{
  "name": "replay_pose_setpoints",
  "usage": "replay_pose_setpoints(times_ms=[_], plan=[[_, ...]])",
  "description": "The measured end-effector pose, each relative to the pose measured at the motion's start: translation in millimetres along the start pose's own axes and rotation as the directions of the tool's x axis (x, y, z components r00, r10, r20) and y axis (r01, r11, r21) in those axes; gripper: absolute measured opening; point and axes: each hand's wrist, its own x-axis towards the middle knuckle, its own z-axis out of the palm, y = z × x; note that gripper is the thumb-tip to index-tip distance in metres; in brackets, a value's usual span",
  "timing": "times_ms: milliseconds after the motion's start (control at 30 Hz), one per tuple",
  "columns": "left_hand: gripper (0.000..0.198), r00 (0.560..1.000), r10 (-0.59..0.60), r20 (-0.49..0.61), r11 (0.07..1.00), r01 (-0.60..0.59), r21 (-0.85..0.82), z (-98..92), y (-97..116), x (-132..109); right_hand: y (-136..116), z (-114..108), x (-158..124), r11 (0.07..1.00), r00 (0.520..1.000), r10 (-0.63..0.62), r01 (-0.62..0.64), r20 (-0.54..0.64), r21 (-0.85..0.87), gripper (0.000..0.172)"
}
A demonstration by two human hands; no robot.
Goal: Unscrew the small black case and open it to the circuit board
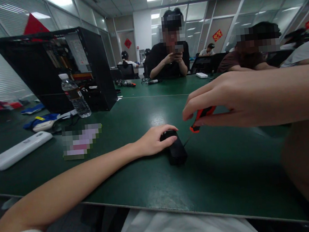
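A small black rectangular block (177, 153), perhaps a power adapter, lies on the green tabletop in front of me. My left hand (156, 140) is wrapped round its far end, thumb on top and fingers over the far side. In my right hand (215, 101) is a screwdriver (196, 127) with a red-orange and black handle, pinched between thumb and fingers. Its thin shaft slants down to the left, and the tip meets or almost meets the block's right side; I cannot tell whether it touches.
On the left stand an open black computer case (98, 66) and a clear water bottle (77, 97). A long white device (21, 151) and a blurred-out pinkish item (82, 142) lie nearer. Across the table (149, 185) a person (169, 57) holds a phone; other people sit beyond.
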Motion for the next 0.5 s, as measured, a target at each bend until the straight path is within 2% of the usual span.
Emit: replay_pose_setpoints(times_ms=[200,333,500], plan=[[0.037,1.0,0.011,0.006,0.996,-0.012,0.092,0.6,-6.0,0.1,9.8,-2.3,0.6,1.0,1.0,0.004,-0.003,-0.018,0.03,0.019],[0.042,0.997,0.061,0.04,0.998,-0.062,0.023,0.1,-3.0,-1.0,18.1,-5.0,-1.7,1.0,0.998,0.001,-0.002,-0.058,-0.017,0.019],[0.044,0.996,0.069,0.064,0.996,-0.065,-0.063,2.2,4.3,-3.5,24.7,-3.2,-3.0,0.999,0.988,0.02,-0.026,-0.153,-0.039,0.021]])
